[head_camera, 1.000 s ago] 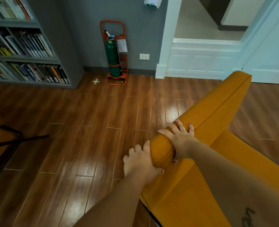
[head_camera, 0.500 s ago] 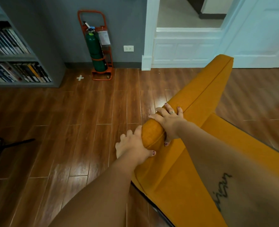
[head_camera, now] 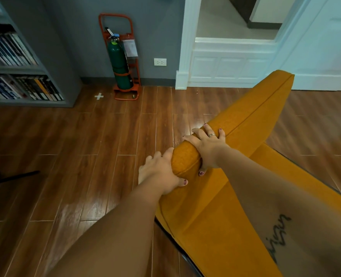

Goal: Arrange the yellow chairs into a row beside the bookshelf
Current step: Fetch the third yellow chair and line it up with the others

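At frame center, both hands are gripping the yellow chair by its backrest end: left hand w/ fingers curling around the rounded corner, right hand clamping over the top edge. Bookshelf is sitting upper left, well apart from the chair.

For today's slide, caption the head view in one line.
Both hands, left hand and right hand, grasp a yellow chair's backrest near the bookshelf.
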Available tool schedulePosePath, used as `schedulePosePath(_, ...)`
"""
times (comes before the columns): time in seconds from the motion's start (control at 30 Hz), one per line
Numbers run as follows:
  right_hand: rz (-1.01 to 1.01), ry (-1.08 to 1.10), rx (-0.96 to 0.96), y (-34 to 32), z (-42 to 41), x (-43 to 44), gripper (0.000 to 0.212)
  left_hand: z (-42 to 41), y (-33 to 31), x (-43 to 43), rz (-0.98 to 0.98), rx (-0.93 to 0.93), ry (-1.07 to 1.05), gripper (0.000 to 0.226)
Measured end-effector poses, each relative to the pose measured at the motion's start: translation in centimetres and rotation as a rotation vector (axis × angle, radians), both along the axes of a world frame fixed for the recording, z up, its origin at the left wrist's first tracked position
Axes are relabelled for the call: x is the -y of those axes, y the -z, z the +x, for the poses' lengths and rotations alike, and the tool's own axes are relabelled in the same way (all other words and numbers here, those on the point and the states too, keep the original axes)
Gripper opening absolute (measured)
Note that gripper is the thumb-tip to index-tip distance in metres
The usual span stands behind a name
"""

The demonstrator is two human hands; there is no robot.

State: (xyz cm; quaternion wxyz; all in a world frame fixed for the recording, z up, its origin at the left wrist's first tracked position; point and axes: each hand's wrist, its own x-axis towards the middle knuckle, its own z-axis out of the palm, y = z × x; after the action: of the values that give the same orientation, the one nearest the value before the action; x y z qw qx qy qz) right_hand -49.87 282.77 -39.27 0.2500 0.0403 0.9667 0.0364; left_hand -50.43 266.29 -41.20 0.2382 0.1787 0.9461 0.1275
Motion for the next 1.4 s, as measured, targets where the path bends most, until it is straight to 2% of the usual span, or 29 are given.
schedulePosePath(0.83,-0.04,0.088,-0.17,1.5,-10.5,0.0,0.113,-13.2,0.2,0.2,-0.015,-0.062,0.126,0.105)
schedulePosePath(1.4,-0.063,0.18,-0.262,2.6,-21.3,0.6,0.106,-25.9,0.1,-0.1,-0.093,-0.131,0.202,0.104)
